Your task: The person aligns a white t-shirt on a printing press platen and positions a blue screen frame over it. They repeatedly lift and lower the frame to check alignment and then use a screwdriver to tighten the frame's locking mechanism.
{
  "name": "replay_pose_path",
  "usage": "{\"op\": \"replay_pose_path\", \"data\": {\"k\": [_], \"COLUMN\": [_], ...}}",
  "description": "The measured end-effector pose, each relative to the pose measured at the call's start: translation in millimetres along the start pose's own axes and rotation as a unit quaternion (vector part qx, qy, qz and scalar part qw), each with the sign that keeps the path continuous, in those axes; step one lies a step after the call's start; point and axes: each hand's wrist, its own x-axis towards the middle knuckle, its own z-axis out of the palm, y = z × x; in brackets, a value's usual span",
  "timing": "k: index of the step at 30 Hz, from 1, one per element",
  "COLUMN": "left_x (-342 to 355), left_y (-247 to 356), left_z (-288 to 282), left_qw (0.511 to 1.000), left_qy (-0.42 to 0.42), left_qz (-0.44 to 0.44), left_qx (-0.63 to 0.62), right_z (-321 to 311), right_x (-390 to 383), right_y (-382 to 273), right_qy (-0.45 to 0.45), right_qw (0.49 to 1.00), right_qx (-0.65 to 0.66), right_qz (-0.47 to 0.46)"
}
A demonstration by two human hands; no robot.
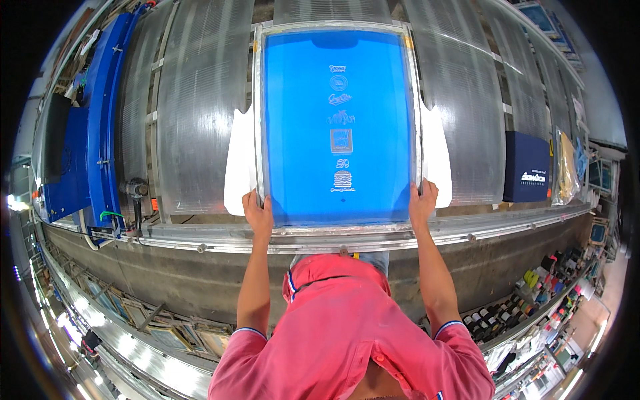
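A screen printing frame [259, 133] with pale metal edges lies lengthwise before me. Its blue mesh [293, 133] carries a column of several small designs and lettering down the middle. White fabric, perhaps a shirt [438, 160], spreads out beneath and shows on both sides of the frame. My left hand [259, 212] grips the near left corner of the frame, fingers closed round its edge. At the near right corner my right hand [423, 202] holds the opposite side in the same way. The fingertips are partly hidden by the frame's edge.
Ribbed translucent panels [200, 100] extend to both sides on a long table, with a metal rail [180, 241] along its near edge. A dark blue box [527, 167] stands at right, blue machinery [107, 120] at left. Several bottles [500, 320] sit on a shelf behind me.
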Motion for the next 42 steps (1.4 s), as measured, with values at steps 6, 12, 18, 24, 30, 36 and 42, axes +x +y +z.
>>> {"op": "replay_pose_path", "data": {"k": [6,12,18,24,30,36,42], "left_x": [-3,-1,1,-2,-10,2,6], "left_y": [-3,0,7,5,8,34,17], "left_z": [-4,-4,-7,-5,-7,-1,0], "left_qw": [1.0,0.999,0.999,0.999,0.996,0.957,0.959], "left_qy": [-0.015,-0.031,-0.038,-0.028,-0.019,-0.059,-0.118], "left_qz": [0.017,0.009,0.018,0.015,0.023,0.022,0.042], "left_qx": [0.0,-0.013,0.024,0.018,0.088,0.284,0.254], "right_z": [-6,-8,-12,-12,-10,-14,-12], "right_x": [-3,1,3,3,-4,-2,3], "right_y": [-6,-8,-19,-12,-7,-18,-19], "right_qy": [-0.013,-0.032,-0.057,-0.07,-0.082,-0.102,-0.11], "right_qw": [1.0,0.999,0.996,0.995,0.995,0.99,0.99], "right_qx": [0.013,0.019,0.035,0.027,-0.03,-0.016,-0.046], "right_qz": [0.008,0.012,0.066,0.06,0.045,0.097,0.069]}}
